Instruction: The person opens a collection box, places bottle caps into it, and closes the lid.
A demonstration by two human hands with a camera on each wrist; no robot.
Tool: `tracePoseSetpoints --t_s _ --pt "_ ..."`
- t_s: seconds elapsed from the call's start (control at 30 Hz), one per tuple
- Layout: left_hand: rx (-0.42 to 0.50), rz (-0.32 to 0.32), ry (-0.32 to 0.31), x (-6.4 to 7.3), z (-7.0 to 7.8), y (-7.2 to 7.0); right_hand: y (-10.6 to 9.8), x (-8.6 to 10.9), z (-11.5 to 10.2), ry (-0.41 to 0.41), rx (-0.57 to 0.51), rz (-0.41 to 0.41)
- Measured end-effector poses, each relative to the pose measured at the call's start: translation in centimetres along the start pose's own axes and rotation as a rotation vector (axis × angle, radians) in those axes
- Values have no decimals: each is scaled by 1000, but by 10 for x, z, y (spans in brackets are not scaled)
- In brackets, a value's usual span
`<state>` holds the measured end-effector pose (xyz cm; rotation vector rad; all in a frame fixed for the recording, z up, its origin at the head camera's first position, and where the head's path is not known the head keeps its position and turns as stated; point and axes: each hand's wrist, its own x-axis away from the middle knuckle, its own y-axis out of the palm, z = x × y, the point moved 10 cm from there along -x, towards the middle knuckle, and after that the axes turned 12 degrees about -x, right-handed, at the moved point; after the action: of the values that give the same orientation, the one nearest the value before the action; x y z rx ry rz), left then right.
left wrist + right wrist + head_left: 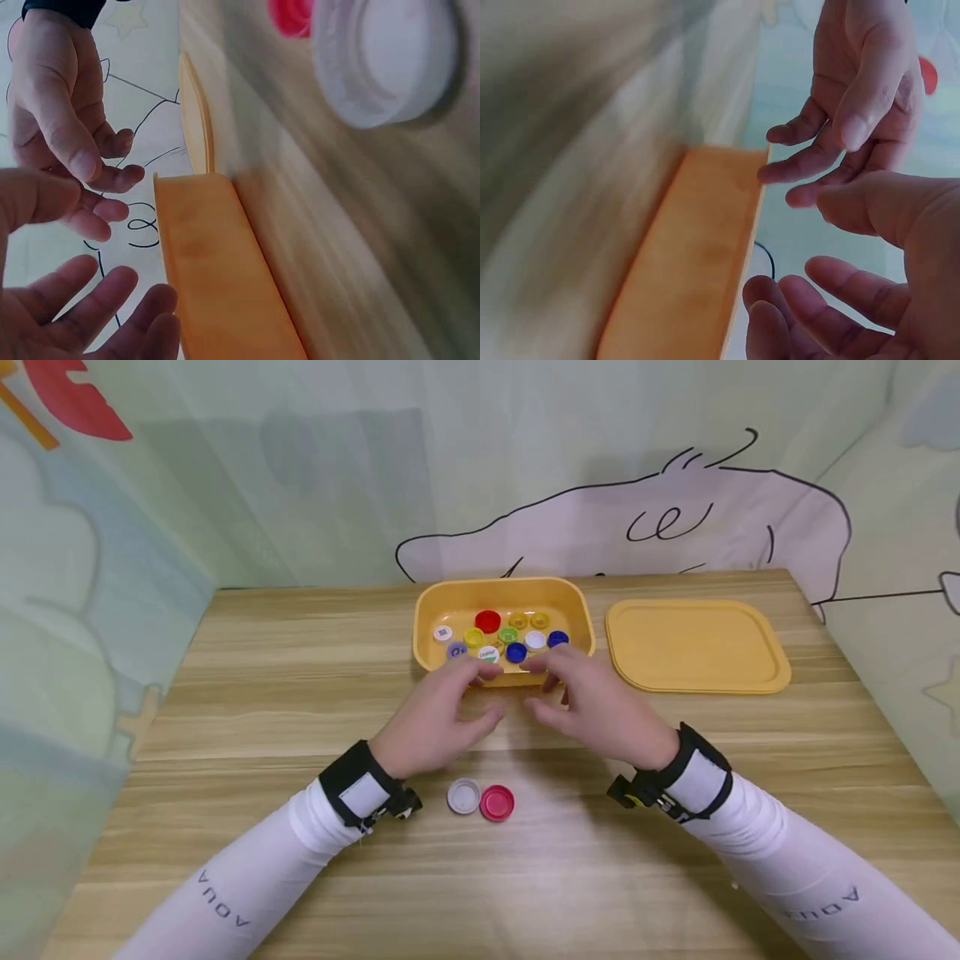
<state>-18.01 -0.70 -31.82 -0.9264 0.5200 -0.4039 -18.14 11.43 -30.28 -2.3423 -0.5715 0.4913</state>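
Both hands hover at the near rim of a yellow plastic box (427,602) that holds several coloured bottle caps, among them a red cap (487,621) and a blue cap (516,652). My left hand (442,714) has its thumb and fingers spread apart with nothing between them. Opposite it, my right hand (603,702) is loosely bent, also with nothing in its grasp. In the wrist views the fingers of the two hands face each other above the box's side. On the table nearer to me lie a white cap (464,796) and a pink cap (497,803), side by side.
A flat yellow lid (697,647) lies to the right of the box. Everything rests on a wood-grain table (300,668), with a printed cloth (315,493) hanging behind its back edge and along its sides.
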Motion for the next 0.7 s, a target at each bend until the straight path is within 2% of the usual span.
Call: tracePoseSetpoints --t_s 0.13,0.37,0.53,0.7 --pt "-65 -79 23 20 6 4 17 13 -4 1 73 -73" --pt "-203 -195 92 44 11 24 50 32 -10 -15 91 -193" --pt "-287 -278 80 57 8 44 74 42 -9 -22 116 -274" --pt "-321 -331 80 65 9 59 90 49 -5 -3 126 -321"
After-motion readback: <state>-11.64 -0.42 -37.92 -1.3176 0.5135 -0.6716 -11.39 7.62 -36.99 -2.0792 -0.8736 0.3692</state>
